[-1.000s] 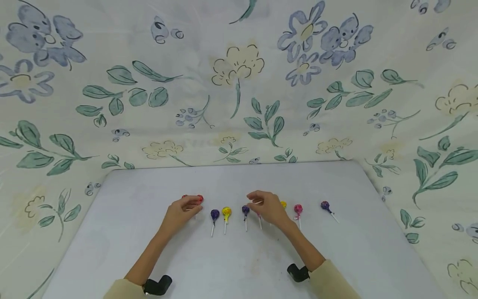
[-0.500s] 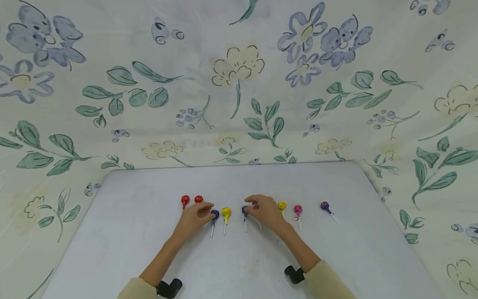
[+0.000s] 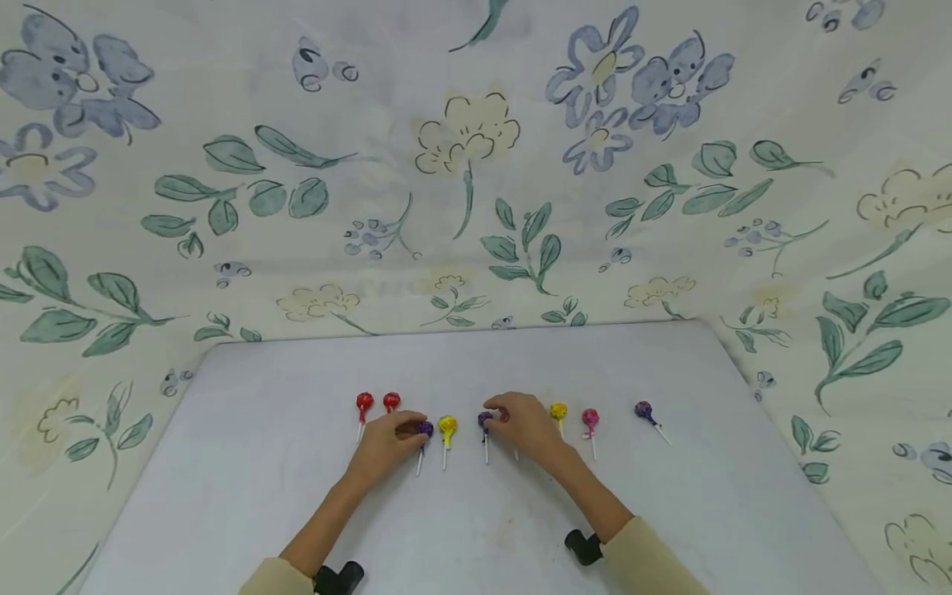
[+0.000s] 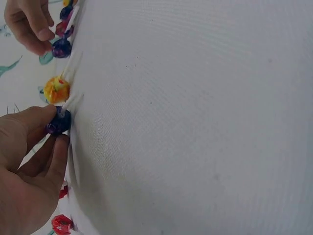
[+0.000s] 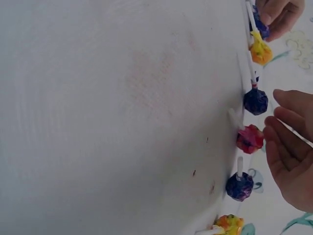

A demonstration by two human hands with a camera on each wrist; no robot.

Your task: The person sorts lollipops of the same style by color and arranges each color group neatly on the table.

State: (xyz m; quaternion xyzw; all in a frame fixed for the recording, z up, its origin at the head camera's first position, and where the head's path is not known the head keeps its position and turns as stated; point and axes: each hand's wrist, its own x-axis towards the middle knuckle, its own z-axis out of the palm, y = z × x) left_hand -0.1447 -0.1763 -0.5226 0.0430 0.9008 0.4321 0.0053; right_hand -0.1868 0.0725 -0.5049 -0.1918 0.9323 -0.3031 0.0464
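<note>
A row of lollipops lies across the white table (image 3: 476, 512). My left hand (image 3: 388, 442) pinches the head of a purple lollipop (image 3: 425, 428) between thumb and finger; the left wrist view shows that purple lollipop (image 4: 58, 122) in the pinch. A yellow lollipop (image 3: 447, 424) and another purple lollipop (image 3: 485, 420) lie between my hands. My right hand (image 3: 525, 425) hovers with relaxed fingers (image 5: 286, 129) beside a pink-red lollipop (image 5: 250, 138), holding nothing. Whether it touches is unclear.
Two red lollipops (image 3: 364, 402) (image 3: 391, 402) lie left of my left hand. Right of my right hand lie a yellow lollipop (image 3: 558, 411), a pink lollipop (image 3: 590, 416) and a purple lollipop (image 3: 643, 409). Floral cloth (image 3: 476, 165) hangs behind and beside the table.
My left hand has moved right, off the two red lollipops, and has pinched the purple one. My right hand has shifted slightly left, uncovering the yellow lollipop on its right.
</note>
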